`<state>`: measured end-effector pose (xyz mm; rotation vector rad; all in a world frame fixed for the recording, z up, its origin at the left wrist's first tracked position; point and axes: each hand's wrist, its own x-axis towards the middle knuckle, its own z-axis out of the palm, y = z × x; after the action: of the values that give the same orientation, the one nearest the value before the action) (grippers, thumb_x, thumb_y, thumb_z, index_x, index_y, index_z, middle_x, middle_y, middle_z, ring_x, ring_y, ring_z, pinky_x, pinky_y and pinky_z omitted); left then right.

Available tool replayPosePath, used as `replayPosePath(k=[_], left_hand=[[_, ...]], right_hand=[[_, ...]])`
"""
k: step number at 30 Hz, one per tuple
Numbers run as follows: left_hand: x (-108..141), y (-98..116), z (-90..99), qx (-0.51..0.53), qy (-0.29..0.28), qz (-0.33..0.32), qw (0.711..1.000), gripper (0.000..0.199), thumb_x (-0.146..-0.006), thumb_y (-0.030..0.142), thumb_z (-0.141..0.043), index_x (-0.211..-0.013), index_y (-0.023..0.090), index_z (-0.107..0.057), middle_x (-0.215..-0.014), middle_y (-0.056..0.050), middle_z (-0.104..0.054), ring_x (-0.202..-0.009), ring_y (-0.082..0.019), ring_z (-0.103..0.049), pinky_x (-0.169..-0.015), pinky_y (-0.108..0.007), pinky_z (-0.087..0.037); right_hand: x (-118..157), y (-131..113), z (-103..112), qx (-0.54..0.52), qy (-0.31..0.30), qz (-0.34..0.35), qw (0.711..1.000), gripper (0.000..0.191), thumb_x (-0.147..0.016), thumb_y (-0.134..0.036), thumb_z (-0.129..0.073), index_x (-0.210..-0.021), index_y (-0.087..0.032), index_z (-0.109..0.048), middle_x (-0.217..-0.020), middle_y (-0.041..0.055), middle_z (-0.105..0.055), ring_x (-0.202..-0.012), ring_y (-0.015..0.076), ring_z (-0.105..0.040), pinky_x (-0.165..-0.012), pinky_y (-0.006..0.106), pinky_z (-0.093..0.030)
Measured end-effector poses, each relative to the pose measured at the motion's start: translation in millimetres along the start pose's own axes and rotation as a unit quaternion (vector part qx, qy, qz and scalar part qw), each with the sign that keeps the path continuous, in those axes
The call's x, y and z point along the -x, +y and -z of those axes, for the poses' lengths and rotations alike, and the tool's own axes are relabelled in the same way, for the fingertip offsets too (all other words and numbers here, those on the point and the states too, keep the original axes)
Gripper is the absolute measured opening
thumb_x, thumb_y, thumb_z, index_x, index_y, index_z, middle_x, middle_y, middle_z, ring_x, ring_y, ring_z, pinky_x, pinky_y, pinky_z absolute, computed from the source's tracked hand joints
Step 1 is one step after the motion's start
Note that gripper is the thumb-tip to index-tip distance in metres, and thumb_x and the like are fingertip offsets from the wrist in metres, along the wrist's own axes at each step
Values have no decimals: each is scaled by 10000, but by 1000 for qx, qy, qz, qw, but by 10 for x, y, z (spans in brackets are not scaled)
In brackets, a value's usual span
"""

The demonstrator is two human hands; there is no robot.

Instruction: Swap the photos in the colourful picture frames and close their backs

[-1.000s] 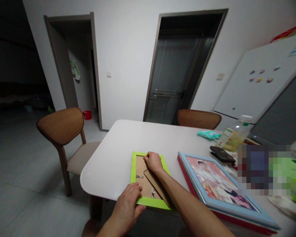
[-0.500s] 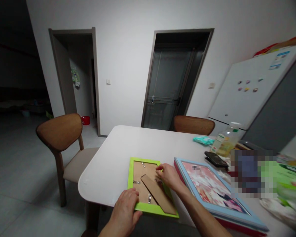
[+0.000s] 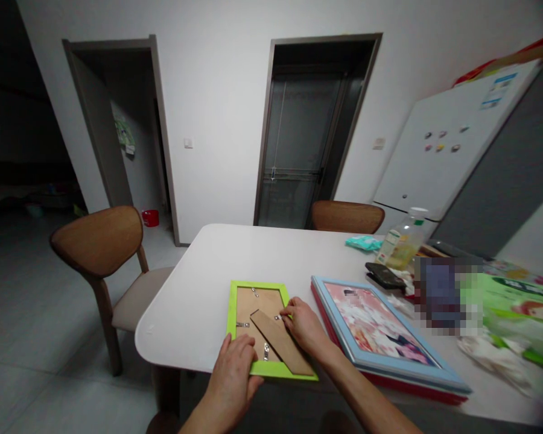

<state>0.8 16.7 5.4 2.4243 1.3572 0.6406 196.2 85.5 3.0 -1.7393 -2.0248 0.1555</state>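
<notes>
A lime-green picture frame (image 3: 232, 310) lies face down on the white table, its near edge reaching the table's edge. Its brown backing board (image 3: 247, 306) carries small metal turn clips, and a brown easel stand (image 3: 280, 343) runs diagonally across it. My left hand (image 3: 235, 364) grips the frame's near left corner, thumb at the lower edge. On the right side, my right hand (image 3: 304, 325) has its fingers bunched at the metal clip (image 3: 278, 317) there. The fingertips partly hide this clip and the green rim.
Right of my right hand lies a light-blue framed picture (image 3: 375, 355) atop something red. Behind it are a dark phone-like object (image 3: 384, 276), a bottle (image 3: 402, 244), a teal packet (image 3: 363, 243) and a green package (image 3: 507, 301). Wooden chairs (image 3: 102, 241) stand left and behind the table (image 3: 190, 265).
My view has shifted slightly, so everything appears a little left and higher. My right fingers have come down from above the frame's right rim onto the clip. My left hand keeps its hold.
</notes>
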Motion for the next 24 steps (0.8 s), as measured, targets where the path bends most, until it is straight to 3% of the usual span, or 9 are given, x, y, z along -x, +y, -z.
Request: replayPosePath(k=[7, 11, 13, 16, 20, 22, 24], left_hand=[[12, 78, 21, -35, -20, 18, 999, 284, -617, 95, -593, -883, 161, -518, -1152, -99, -513, -1123, -228, -411, -990, -466, -231], [-41, 177, -194, -54, -12, -15, 998, 511, -553, 148, -651, -1035, 161, -482, -1269, -117, -406, -1189, -281, -312, -985, -503, -215], [-77, 200, -320, -49, -6, -37, 998, 485, -570, 130, -614, -1037, 174, -487, -1287, -103, -387, -1199, -278, -296, -984, -502, -218], [-104, 175, -401, -31, -6, -34, 999, 420, -577, 37, -522, -979, 160, -516, -1260, -110, -424, -1189, -265, -320, -976, -487, -246], [-88, 156, -237, 75, 46, -50, 995, 417, -533, -4, -477, -911, 168, -517, -1260, -116, -422, -1187, -265, -322, -974, -486, -250], [-85, 214, -95, 182, 111, -44, 976, 332, -581, 26, -473, -871, 185, -509, -1257, -108, -423, -1178, -255, -339, -966, -469, -268], [-94, 306, 30, 321, 177, -16, 930, 210, -669, 101, -475, -859, 190, -495, -1243, -113, -432, -1151, -251, -380, -936, -437, -318]], right_hand=[[143, 49, -5, -54, 25, -16, 998, 294, -734, -192, -392, -807, -130, -669, -993, 114, -560, -893, 169, -528, -830, 237, -366], [215, 85, -38, -151, 86, -87, 981, 331, -712, -194, -396, -947, -110, -613, -964, 110, -602, -894, 176, -550, -821, 254, -396], [256, 107, -45, -222, 94, -127, 962, 365, -689, -212, -418, -999, -113, -584, -996, 105, -605, -897, 178, -563, -812, 261, -410], [313, 128, -18, -343, 90, -179, 918, 413, -652, -256, -469, -1023, -102, -565, -1044, 124, -591, -895, 190, -573, -798, 284, -427], [371, 26, 39, -528, 98, -248, 806, 503, -627, -397, -535, -1053, -130, -544, -957, 118, -628, -816, 208, -600, -676, 305, -470], [391, -126, 28, -600, 67, -250, 757, 538, -612, -448, -559, -1060, -149, -540, -855, 94, -655, -742, 203, -613, -625, 297, -471], [407, -336, -20, -642, 25, -246, 725, 593, -593, -462, -591, -1086, -142, -515, -817, 90, -657, -692, 193, -616, -600, 287, -465]])
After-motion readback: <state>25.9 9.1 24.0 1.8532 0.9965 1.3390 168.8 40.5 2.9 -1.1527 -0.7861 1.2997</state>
